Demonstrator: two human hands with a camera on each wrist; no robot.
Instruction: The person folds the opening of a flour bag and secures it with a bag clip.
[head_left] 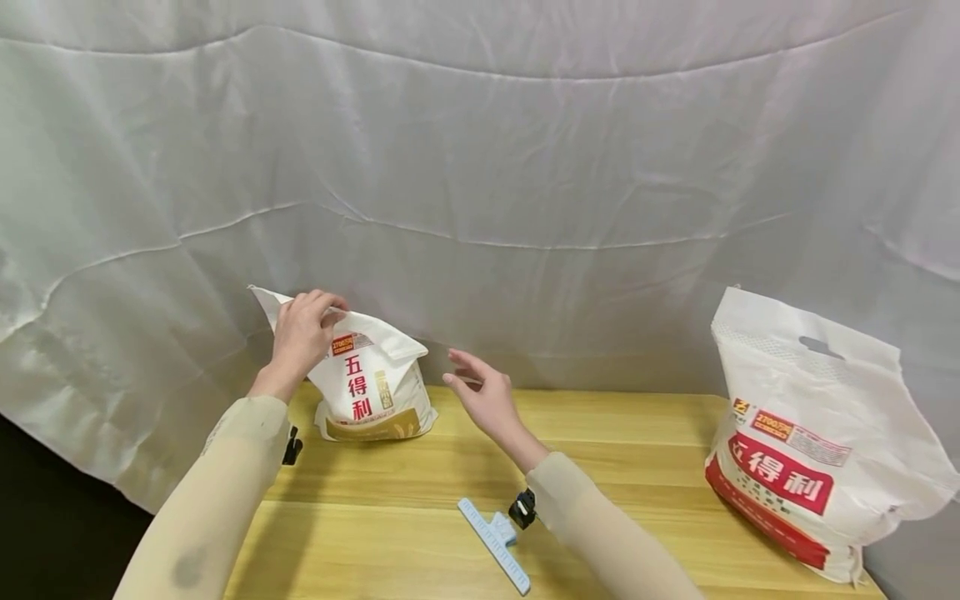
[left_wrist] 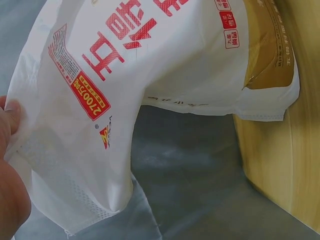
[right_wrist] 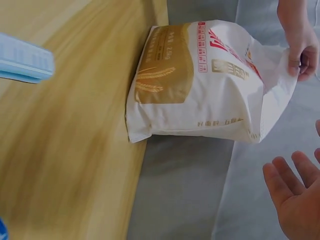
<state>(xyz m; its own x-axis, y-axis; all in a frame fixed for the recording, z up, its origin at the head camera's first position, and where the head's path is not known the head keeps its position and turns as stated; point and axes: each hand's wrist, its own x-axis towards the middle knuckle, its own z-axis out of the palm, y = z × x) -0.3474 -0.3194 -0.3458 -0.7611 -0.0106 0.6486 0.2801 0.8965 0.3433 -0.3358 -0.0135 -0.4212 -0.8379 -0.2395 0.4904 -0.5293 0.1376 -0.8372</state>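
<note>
A white flour bag (head_left: 375,379) with red lettering and a gold band at its base stands at the back left of the wooden table. My left hand (head_left: 303,329) grips its top edge; in the left wrist view the thumb (left_wrist: 13,114) presses on the white material. The bag's top corner sticks out beyond this hand. To the right of the bag, my right hand (head_left: 483,396) is held in the air, apart from it. Its fingers (right_wrist: 280,182) are spread loosely and hold nothing. A light blue clip (head_left: 491,542) lies on the table below the right forearm.
A larger white flour bag (head_left: 795,450) with a red label and a handle hole stands at the table's right end. Behind the wooden table (head_left: 390,533) hangs a grey cloth (head_left: 525,192). A blue object (right_wrist: 2,231) shows at the right wrist view's edge.
</note>
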